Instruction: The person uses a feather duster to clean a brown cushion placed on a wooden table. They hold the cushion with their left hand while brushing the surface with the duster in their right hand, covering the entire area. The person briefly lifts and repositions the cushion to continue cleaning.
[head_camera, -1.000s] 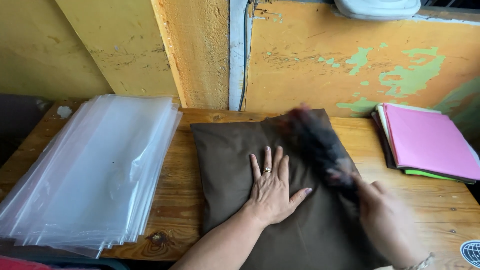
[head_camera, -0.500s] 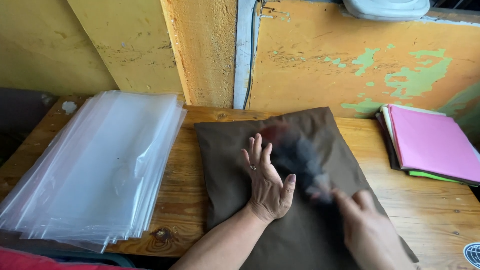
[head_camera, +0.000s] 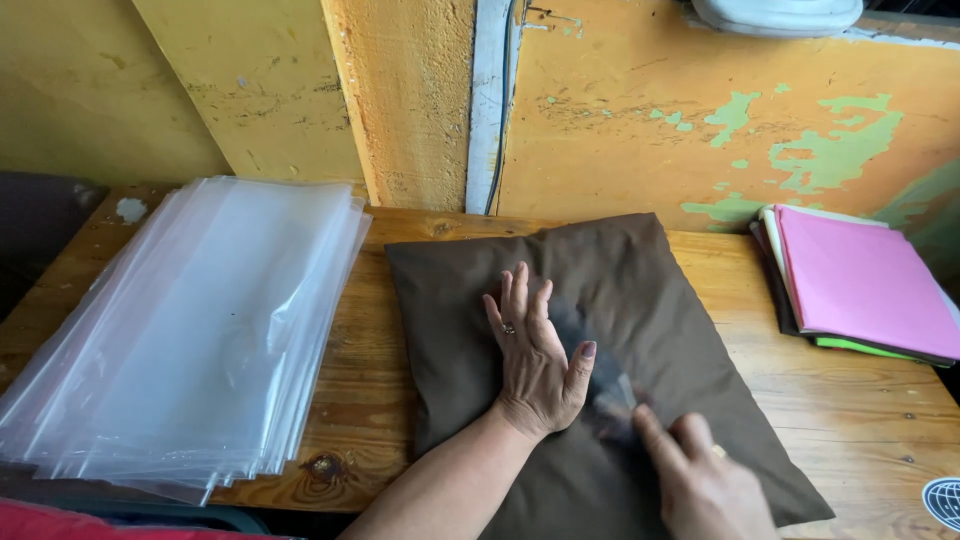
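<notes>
Brown cloth (head_camera: 640, 330) lies flat on the wooden table (head_camera: 860, 410), folded to a rough square, its far edge near the yellow wall (head_camera: 640, 110) and its near corner running off the bottom of my view. I see a soft, matte fabric, dark brown all over, with a few shallow creases and slightly rounded corners. A dark blurred streak crosses it just right of my left hand (head_camera: 535, 365); I cannot make out what that streak is.

My left hand rests palm down on the middle of the cloth, fingers stretched out and close together, thumb spread to the right, a ring on one finger. My right hand (head_camera: 700, 480) sits at the near edge of the cloth and is partly cut off by the frame; it is blurred, the fingers look curled toward the streak, and I cannot tell whether they pinch anything.

Left of the cloth, just beside it, lies a thick stack of clear plastic bags (head_camera: 200, 330), fanned at the edges, its near left corner cut off. At the table's right end, apart from the cloth, sits a pile of coloured sheets (head_camera: 860, 285), pink on top with green and dark layers showing beneath, its right side out of view.
</notes>
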